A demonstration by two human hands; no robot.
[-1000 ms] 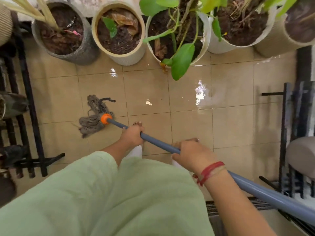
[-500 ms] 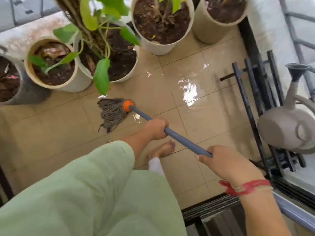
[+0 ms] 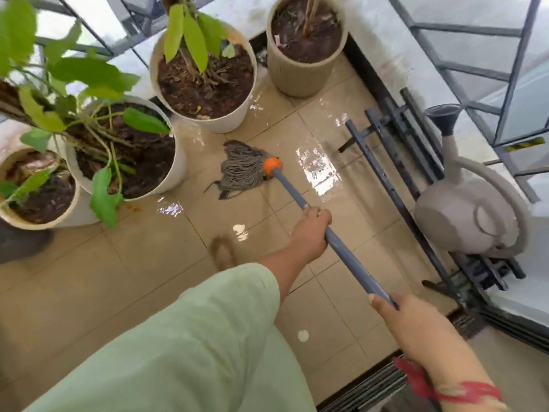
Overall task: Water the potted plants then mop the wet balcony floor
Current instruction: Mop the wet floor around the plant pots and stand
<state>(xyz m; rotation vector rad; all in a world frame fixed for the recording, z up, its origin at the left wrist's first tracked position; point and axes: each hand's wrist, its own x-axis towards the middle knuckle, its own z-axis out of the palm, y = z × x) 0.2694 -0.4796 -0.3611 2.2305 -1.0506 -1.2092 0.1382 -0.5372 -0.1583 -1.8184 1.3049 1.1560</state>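
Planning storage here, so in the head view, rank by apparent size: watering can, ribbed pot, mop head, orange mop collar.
1. Watering can, spout included.
2. Ribbed pot, though it stands farther off and the frame clips its top, so these two are unsure.
3. Mop head.
4. Orange collar.

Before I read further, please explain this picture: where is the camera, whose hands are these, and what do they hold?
There is no machine. A person wears one camera on the head, so the view looks down at their own arms. Both hands grip the long grey-blue mop handle: the left hand farther down it, the right hand, with a red thread at its wrist, nearer the camera. The grey string mop head, below an orange collar, lies on the beige tiled floor, where shiny wet patches show. Round pots with plants stand along the edge. A grey plastic watering can sits on a black metal rack.
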